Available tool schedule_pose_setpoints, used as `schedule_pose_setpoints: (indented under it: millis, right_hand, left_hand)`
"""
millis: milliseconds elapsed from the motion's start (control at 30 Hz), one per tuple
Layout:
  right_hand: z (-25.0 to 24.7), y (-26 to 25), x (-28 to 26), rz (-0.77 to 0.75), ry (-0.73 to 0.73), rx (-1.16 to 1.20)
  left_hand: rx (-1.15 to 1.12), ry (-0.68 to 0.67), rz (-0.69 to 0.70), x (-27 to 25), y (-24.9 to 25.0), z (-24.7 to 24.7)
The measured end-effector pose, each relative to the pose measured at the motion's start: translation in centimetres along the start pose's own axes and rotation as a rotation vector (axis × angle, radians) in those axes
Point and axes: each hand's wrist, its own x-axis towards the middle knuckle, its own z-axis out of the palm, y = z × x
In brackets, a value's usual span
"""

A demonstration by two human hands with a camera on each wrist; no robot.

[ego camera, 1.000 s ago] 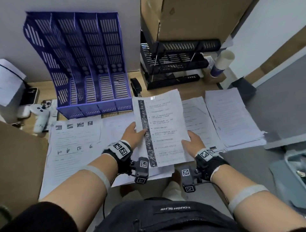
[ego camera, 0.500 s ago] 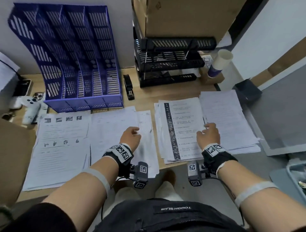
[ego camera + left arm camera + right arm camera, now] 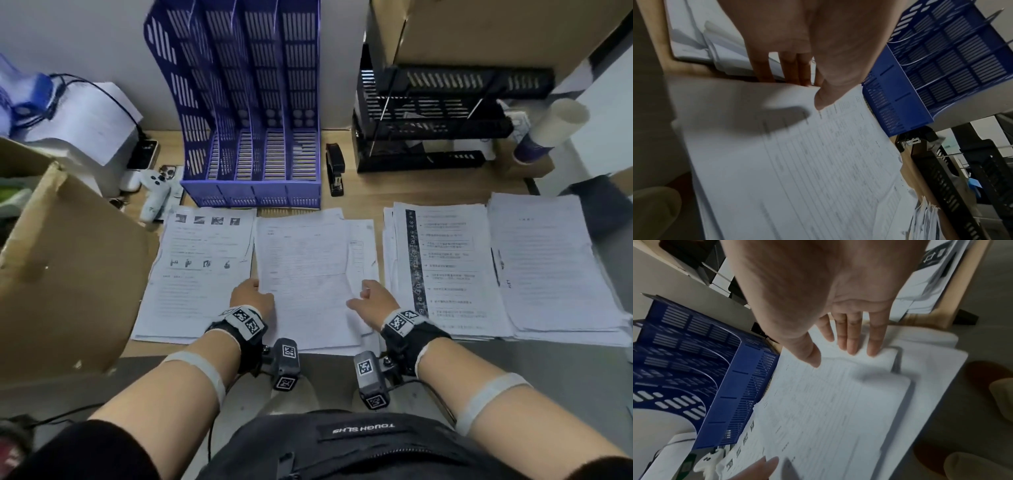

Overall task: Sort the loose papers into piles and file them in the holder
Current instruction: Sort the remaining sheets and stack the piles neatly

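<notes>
both hands (image 3: 251,295) (image 3: 371,301) shifted onto the middle pile (image 3: 308,274); left fingers pinch its edge, right fingers spread, print blurred.

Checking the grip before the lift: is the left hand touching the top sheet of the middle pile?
Touching. In the left wrist view the left hand pinches the top sheet's edge, thumb on top, fingers beneath.

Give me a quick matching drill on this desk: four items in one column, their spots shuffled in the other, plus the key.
Items:
1. blue file holder
2. black stapler
3. black stacked trays
4. white controller

Places:
A. lying between the holder and the trays
B. back right, under a cardboard box
C. behind the two left paper piles, at the wall
D. just left of the holder's base

Pairs: 1-C, 2-A, 3-B, 4-D
</notes>
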Motion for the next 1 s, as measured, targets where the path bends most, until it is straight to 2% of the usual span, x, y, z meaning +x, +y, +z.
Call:
schedule_pose_setpoints:
  millis: [133, 233, 333, 533, 667, 833, 1000]
  right_hand:
    - [0.8, -0.5, 0.5, 0.036, 0.086, -0.170]
    - [1.3, -0.7, 0.5, 0.085, 0.031, -0.070]
    - [1.6, -1.1, 0.5, 0.135, 0.079, -0.054]
    - [2.3, -1.7, -0.1, 0.174, 0.242, -0.058]
    - [2.4, -2.2, 0.0, 0.208, 0.190, 0.041]
    - [2.0, -1.1, 0.0, 0.130, 0.106, -0.034]
    - [1.5, -1.0, -1.0, 0.009, 0.125, -0.007]
  left_hand:
    - [-0.098, -0.023, 0.082, 0.0, -0.5, -0.7]
    - [-0.130, -0.127, 0.160, 0.1, -0.7, -1.2]
    - [-0.133, -0.206, 0.237, -0.1, -0.9, -1.8]
    - [-0.208, -0.301, 0.238, -0.1, -1.7, -2.1]
    - [-0.230, -0.293, 0.219, 0.0, -2.2, -1.9]
    - [-0.172, -0.250, 0.205, 0.3, -3.1, -1.7]
    - [-0.189, -0.245, 0.165, 0.3, -3.4, -1.9]
